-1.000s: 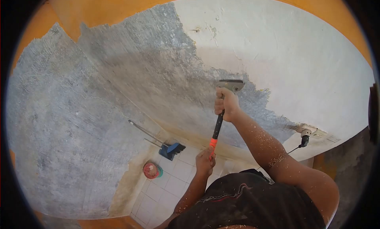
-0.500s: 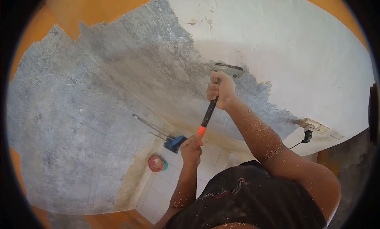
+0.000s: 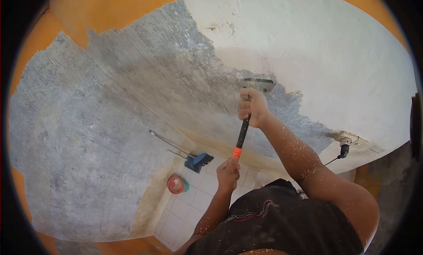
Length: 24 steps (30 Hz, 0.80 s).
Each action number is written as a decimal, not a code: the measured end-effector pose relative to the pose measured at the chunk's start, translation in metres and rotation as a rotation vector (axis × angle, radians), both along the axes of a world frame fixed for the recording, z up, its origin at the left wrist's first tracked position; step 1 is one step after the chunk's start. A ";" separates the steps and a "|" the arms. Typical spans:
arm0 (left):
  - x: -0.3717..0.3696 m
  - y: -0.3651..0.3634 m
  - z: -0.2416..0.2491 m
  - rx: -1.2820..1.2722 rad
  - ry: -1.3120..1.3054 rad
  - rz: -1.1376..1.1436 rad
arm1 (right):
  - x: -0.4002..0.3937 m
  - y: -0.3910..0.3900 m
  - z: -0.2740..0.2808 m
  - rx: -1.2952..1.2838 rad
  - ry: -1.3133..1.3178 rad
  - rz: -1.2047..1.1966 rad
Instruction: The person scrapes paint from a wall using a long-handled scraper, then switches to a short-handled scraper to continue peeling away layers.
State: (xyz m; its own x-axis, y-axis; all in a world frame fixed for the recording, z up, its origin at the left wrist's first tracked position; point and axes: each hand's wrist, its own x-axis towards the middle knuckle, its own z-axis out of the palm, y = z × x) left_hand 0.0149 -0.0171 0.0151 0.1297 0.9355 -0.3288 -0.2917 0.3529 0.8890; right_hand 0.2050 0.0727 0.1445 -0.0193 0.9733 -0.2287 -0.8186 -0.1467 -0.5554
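A long-handled wall scraper, with a black shaft and an orange section near its lower end, slants up to the wall. Its wide grey head lies at the ragged border between bare grey plaster and white paint. Just below that head, my right hand has its fingers wrapped round the shaft. Lower down, my left hand is closed around the handle's orange end. Pale flakes speckle my right forearm.
A black plug with a cord is in a wall socket at the right. On the tiled floor stand a blue broom and dustpan and a red and green bucket. Orange paint borders the scraped wall.
The scraper and both hands have shifted right and slightly down in the view, and the scraper head sits a little lower on the wall. Both hands keep their hold.
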 end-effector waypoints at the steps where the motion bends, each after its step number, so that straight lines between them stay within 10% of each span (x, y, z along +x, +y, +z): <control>1: 0.001 0.006 0.000 0.049 -0.010 0.007 | 0.002 -0.002 0.004 -0.003 -0.008 0.011; 9: -0.002 -0.007 0.002 -0.080 -0.008 -0.054 | 0.006 -0.009 -0.022 -0.010 -0.037 0.004; 12: -0.019 0.029 -0.003 1.037 0.879 -0.145 | 0.001 0.001 0.002 0.032 0.040 -0.003; 13: -0.021 0.029 -0.005 1.036 0.873 -0.157 | -0.002 0.003 0.008 0.073 0.066 -0.030; 15: -0.017 0.025 0.018 0.056 0.133 -0.049 | -0.003 -0.001 0.011 0.095 0.047 -0.054; 21: -0.002 0.002 -0.013 -0.114 -0.042 -0.138 | 0.004 -0.016 -0.014 -0.036 -0.032 -0.105; 23: -0.008 0.027 -0.014 0.306 0.269 -0.127 | -0.002 -0.011 0.012 -0.026 -0.015 -0.129; 24: -0.009 0.030 0.024 -0.028 -0.050 -0.064 | -0.006 -0.008 0.021 -0.009 0.011 -0.158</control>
